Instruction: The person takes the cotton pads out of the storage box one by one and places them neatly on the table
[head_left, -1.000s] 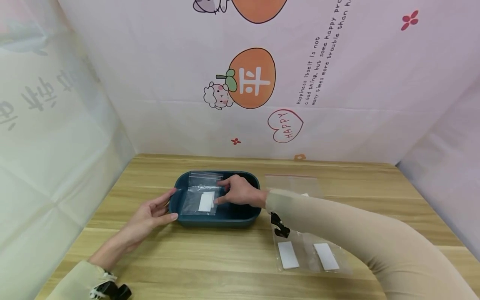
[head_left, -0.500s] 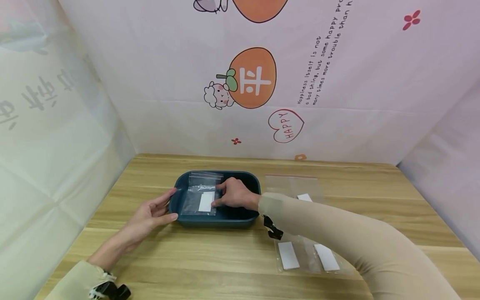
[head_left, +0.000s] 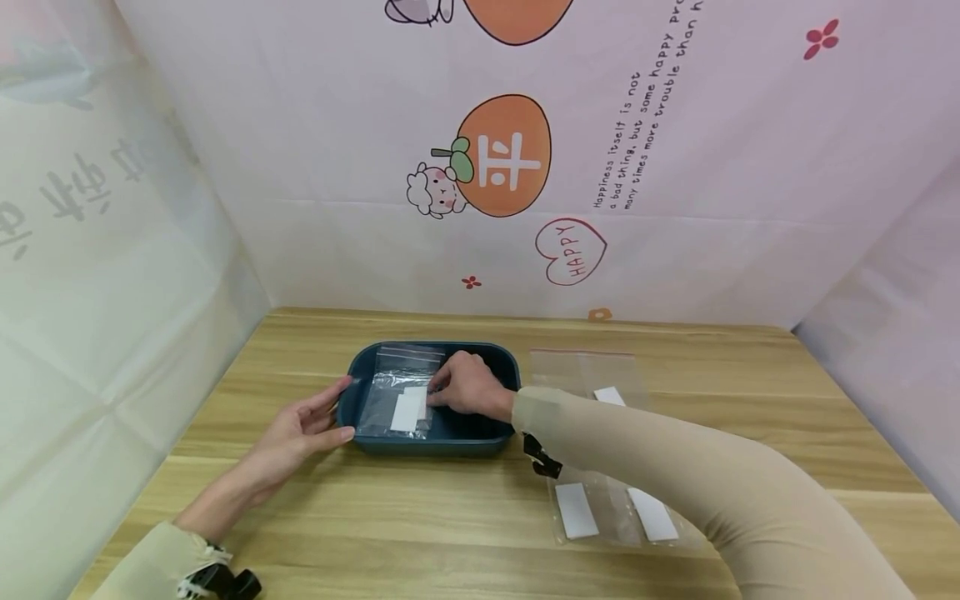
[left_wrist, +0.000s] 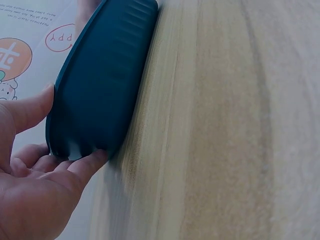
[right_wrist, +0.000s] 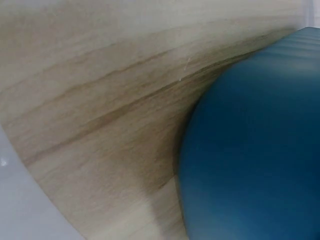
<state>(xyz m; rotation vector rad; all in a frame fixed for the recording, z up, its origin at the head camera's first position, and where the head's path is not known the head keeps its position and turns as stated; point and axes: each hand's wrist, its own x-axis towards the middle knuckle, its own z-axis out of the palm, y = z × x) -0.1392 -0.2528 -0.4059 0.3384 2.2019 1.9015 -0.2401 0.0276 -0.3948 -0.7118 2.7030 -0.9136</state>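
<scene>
A dark teal plastic basin (head_left: 435,447) sits on the wooden table. My left hand (head_left: 296,437) holds its left end, thumb and fingers spread round the rim and outer wall, as the left wrist view also shows on the basin (left_wrist: 100,80). Inside lie clear zip-lock bags (head_left: 378,408), overlapping, with white cards (head_left: 407,410) in them; how many bags is unclear. My right hand (head_left: 468,385) reaches into the basin and pinches the right edge of the upper bag; its fingertips are partly hidden. The right wrist view shows only the basin's outer wall (right_wrist: 255,140) and table.
Several more clear zip-lock bags (head_left: 577,367) with white cards (head_left: 576,510) lie on the table (head_left: 420,525) right of the basin, partly under my right sleeve (head_left: 637,433). A printed cloth (head_left: 337,167) hangs behind the table.
My right hand's fingers have drawn together at the bag's edge. The upper bag and its white card have shifted slightly left and toward the front. My left hand stays put.
</scene>
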